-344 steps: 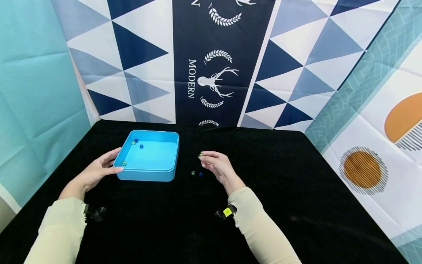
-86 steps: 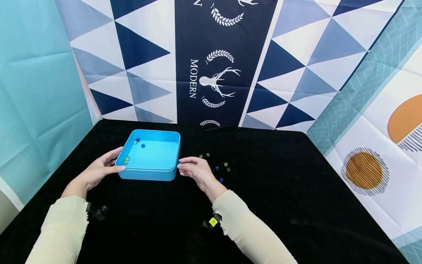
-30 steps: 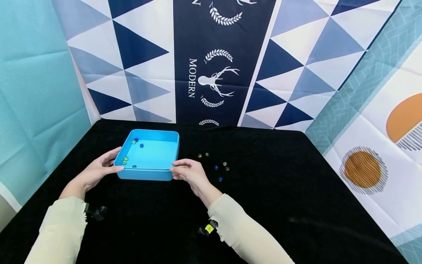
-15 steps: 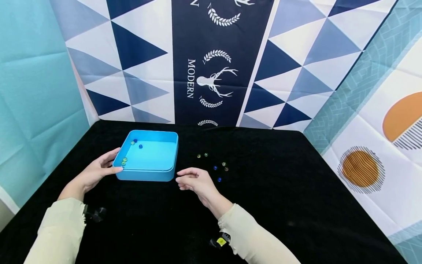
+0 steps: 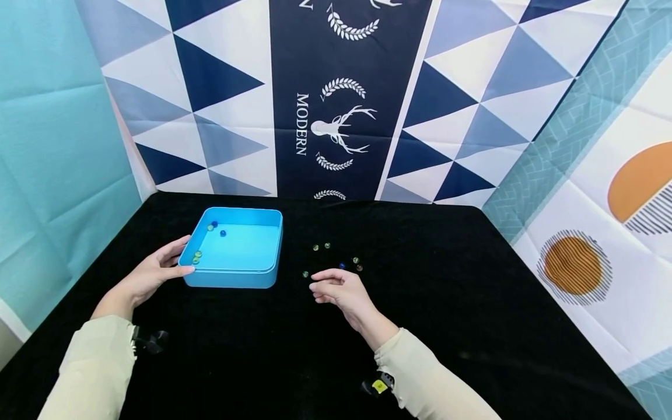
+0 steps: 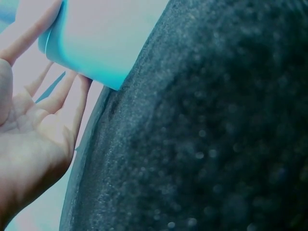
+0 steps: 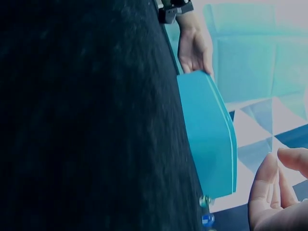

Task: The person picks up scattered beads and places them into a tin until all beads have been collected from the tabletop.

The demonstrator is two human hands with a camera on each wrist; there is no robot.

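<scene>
Two hands are in view. Left hand (image 5: 152,276) rests with straight fingers against the near-left corner of the blue tray (image 5: 247,277), gripping nothing. Right hand (image 5: 341,291) hovers loosely curled and empty over the black counter (image 5: 446,291), just beside scattered marbles (image 5: 341,262). Several marbles lie inside the tray.

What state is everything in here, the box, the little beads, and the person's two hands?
Blue box: open-topped, sitting flat on the black cloth, a few beads inside.
Beads in the box: lying loose near its left and far corners.
Beads on the cloth: scattered right of the box.
Left hand: fingers resting against the box's left side.
Right hand: fingers loosely curled beside the scattered beads; whether it holds one is unclear.
</scene>
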